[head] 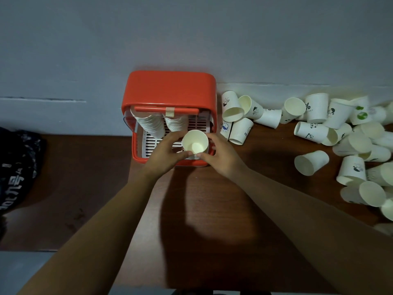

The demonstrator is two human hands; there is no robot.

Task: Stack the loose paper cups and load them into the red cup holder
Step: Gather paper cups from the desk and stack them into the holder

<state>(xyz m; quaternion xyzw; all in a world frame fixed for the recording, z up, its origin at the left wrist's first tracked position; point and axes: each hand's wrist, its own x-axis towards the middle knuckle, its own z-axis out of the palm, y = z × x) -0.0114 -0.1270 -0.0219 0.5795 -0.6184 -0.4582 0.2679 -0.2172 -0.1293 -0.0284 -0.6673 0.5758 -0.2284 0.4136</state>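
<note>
Together, both arms reach forward; left hand (pixel 167 153) and right hand (pixel 222 155) grip a cup stack (pixel 195 143) from either side, fingers curled, over the holder (pixel 170 88).

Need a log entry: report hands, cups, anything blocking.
Left hand and right hand grip cup stack over red holder. Two stacks inside. Loose cups right, nothing blocking.

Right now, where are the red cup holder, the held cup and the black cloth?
red cup holder (pixel 170 88): head view, red top.
held cup (pixel 190 139): head view, inner wall.
black cloth (pixel 17 167): head view, printed middle.
</note>
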